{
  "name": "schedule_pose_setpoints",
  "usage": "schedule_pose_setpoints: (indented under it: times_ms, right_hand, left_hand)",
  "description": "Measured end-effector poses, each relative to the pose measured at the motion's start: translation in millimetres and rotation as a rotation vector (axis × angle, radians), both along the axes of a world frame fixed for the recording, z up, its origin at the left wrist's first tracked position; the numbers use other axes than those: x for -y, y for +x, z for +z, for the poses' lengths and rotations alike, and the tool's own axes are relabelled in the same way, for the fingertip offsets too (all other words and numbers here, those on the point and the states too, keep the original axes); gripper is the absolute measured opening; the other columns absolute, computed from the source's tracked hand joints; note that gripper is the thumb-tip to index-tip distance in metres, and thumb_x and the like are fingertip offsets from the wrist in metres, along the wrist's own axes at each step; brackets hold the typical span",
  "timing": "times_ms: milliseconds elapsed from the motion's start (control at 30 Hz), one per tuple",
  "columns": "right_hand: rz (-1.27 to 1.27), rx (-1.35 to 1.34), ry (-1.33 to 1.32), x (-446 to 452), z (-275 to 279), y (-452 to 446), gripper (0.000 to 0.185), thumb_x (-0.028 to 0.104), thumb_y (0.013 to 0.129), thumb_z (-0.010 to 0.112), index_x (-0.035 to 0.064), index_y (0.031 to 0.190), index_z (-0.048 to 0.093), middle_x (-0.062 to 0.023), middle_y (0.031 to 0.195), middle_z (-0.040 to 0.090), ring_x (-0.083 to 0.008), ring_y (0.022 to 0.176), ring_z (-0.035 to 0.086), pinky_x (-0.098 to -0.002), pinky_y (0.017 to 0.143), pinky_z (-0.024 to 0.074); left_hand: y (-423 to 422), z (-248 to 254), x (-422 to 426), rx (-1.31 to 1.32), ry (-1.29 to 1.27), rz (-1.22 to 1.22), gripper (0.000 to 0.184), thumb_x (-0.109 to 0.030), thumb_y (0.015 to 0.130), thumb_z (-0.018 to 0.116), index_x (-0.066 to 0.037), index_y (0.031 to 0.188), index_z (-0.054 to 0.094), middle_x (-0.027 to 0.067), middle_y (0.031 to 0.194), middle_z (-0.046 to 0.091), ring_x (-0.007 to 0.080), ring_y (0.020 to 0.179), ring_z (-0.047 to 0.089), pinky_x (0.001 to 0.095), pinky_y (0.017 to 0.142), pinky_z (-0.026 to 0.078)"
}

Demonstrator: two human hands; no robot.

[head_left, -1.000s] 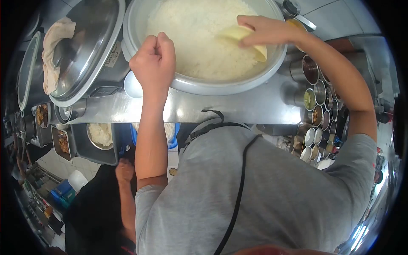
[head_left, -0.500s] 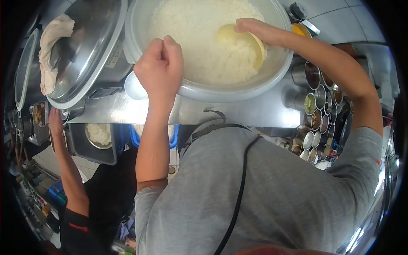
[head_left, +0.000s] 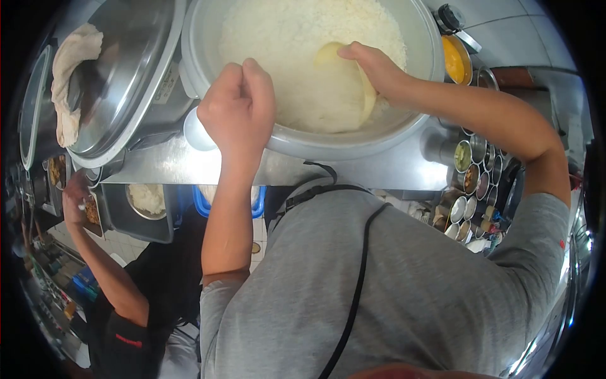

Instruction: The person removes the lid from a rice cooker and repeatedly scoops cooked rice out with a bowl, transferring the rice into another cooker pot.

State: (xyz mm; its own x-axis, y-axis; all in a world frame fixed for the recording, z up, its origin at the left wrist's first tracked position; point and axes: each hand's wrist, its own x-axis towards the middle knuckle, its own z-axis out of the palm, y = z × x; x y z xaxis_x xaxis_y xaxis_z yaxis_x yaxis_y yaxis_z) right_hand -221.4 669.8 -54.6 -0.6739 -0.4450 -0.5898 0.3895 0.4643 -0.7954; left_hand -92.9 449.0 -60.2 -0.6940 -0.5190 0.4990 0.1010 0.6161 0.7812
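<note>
At the far left of the frame, a container with a pale rim (head_left: 31, 110) stands beside a large metal lid (head_left: 126, 69), on which a beige cloth (head_left: 63, 82) lies in a curve. Below the lid, at the left edge, is a metal tray of brown food (head_left: 57, 170). A co-worker's raised hand (head_left: 76, 197) is near it, the dark sleeve (head_left: 126, 341) showing at lower left. Right of that hand, a grey bin (head_left: 117, 218) has a bowl of rice (head_left: 148, 201) in it, and next comes a blue basin (head_left: 202, 205) with white contents, partly hidden by the person's left forearm.

At left of centre, the left hand (head_left: 238, 110) is a closed fist in front of the big tub's near left rim; its grip is shut, and whether anything is inside cannot be told. A white bowl (head_left: 201, 131) sits on the metal desk (head_left: 398, 165) just beside its wrist.

The big tub (head_left: 420, 95), at top centre, holds a broad mass of white rice (head_left: 309, 31). Within it, the right hand (head_left: 377, 68) has its grip closed on the edge of a yellow scoop (head_left: 368, 101), which is tilted and blurred against the rice.

Right of the tub are a bowl of orange food (head_left: 453, 62) and, lower, a cluster of small metal cups (head_left: 478, 148).
</note>
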Motion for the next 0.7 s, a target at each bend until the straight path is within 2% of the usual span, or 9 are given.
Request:
schedule_pose_setpoints:
  times_ms: [100, 200, 267, 367, 500, 567, 600, 667, 700]
  right_hand:
    - [-0.074, -0.018, 0.083, 15.2, -2.5, 4.1, 0.071, 0.057, 0.091, 0.060, -0.0062, 0.124, 0.060, -0.0157, 0.117, 0.062, -0.0240, 0.104, 0.058, -0.0403, 0.087, 0.0460]
    - [-0.036, -0.134, 0.220, 39.5, -2.2, 1.3, 0.057, 0.050, 0.098, 0.057, -0.0011, 0.121, 0.067, -0.0104, 0.111, 0.066, -0.0189, 0.096, 0.059, -0.0363, 0.084, 0.0480]
    - [0.111, -0.169, 0.204, 58.8, -4.6, -8.1, 0.064, 0.053, 0.097, 0.056, -0.0039, 0.124, 0.066, -0.0135, 0.111, 0.066, -0.0208, 0.097, 0.059, -0.0377, 0.083, 0.0470]
    - [0.252, -0.087, 0.322, 101.8, 34.7, -7.7, 0.070, 0.057, 0.096, 0.056, -0.0061, 0.126, 0.066, -0.0162, 0.111, 0.065, -0.0234, 0.100, 0.058, -0.0400, 0.085, 0.0464]
    - [0.388, -0.234, 0.233, 146.8, 0.2, -26.0, 0.074, 0.059, 0.096, 0.054, -0.0077, 0.126, 0.066, -0.0163, 0.109, 0.065, -0.0249, 0.099, 0.057, -0.0429, 0.087, 0.0455]
    - [0.654, -0.306, 0.255, 159.1, -8.4, -40.3, 0.067, 0.054, 0.097, 0.054, -0.0075, 0.120, 0.067, -0.0159, 0.109, 0.066, -0.0249, 0.099, 0.057, -0.0447, 0.088, 0.0453]
    - [0.670, -0.319, 0.237, 159.6, -6.8, -39.9, 0.067, 0.054, 0.097, 0.054, -0.0075, 0.120, 0.067, -0.0159, 0.109, 0.066, -0.0249, 0.099, 0.057, -0.0447, 0.088, 0.0453]
    - [0.739, -0.431, 0.178, 151.6, -1.9, -38.9, 0.057, 0.049, 0.099, 0.054, -0.0054, 0.112, 0.067, -0.0135, 0.101, 0.063, -0.0242, 0.096, 0.056, -0.0434, 0.087, 0.0449]
    - [0.744, -0.444, 0.164, 146.7, -2.8, -40.5, 0.057, 0.049, 0.099, 0.054, -0.0054, 0.112, 0.067, -0.0135, 0.101, 0.063, -0.0242, 0.096, 0.056, -0.0434, 0.087, 0.0449]
  left_hand:
    - [-0.6, -0.8, -1.0, 0.016, 0.012, -0.012, 0.045, -0.016, 0.098, 0.068, -0.006, 0.062, 0.045, 0.0073, 0.049, 0.043, 0.0184, 0.043, 0.037, 0.0351, 0.045, 0.032]
    - [0.0, -1.0, -0.5, 0.030, 0.006, -0.022, 0.044, -0.015, 0.098, 0.068, -0.006, 0.062, 0.045, 0.0070, 0.050, 0.043, 0.0174, 0.043, 0.037, 0.0343, 0.044, 0.032]
    - [0.3, -1.1, 0.5, 0.005, 0.028, -0.047, 0.043, -0.014, 0.098, 0.068, -0.005, 0.062, 0.046, 0.0066, 0.050, 0.043, 0.0161, 0.043, 0.037, 0.0332, 0.044, 0.032]
    - [1.9, 0.3, 0.9, -0.004, 0.094, -0.059, 0.042, -0.014, 0.098, 0.069, -0.005, 0.063, 0.048, 0.0065, 0.050, 0.043, 0.0147, 0.044, 0.037, 0.0323, 0.044, 0.032]
    - [1.8, -4.1, 8.4, -0.052, 0.074, -0.040, 0.040, -0.014, 0.098, 0.069, -0.005, 0.064, 0.050, 0.0079, 0.051, 0.047, 0.0173, 0.043, 0.041, 0.0339, 0.045, 0.035]
    - [1.5, -6.2, 11.2, -0.101, 0.053, -0.050, 0.037, -0.013, 0.098, 0.069, -0.004, 0.065, 0.052, 0.0103, 0.053, 0.050, 0.0223, 0.043, 0.047, 0.0363, 0.046, 0.039]
    - [1.5, -6.2, 12.0, -0.105, 0.033, -0.031, 0.037, -0.013, 0.098, 0.069, -0.004, 0.065, 0.052, 0.0103, 0.053, 0.050, 0.0223, 0.043, 0.047, 0.0363, 0.046, 0.039]
    - [1.4, -4.0, 12.0, -0.156, 0.049, -0.073, 0.040, -0.012, 0.104, 0.065, 0.000, 0.067, 0.053, -0.0009, 0.053, 0.043, 0.0045, 0.054, 0.037, 0.0288, 0.047, 0.030]
    - [2.5, -1.0, 11.3, -0.152, 0.079, -0.082, 0.040, -0.014, 0.104, 0.065, 0.000, 0.068, 0.055, -0.0003, 0.053, 0.045, 0.0046, 0.053, 0.038, 0.0288, 0.046, 0.030]
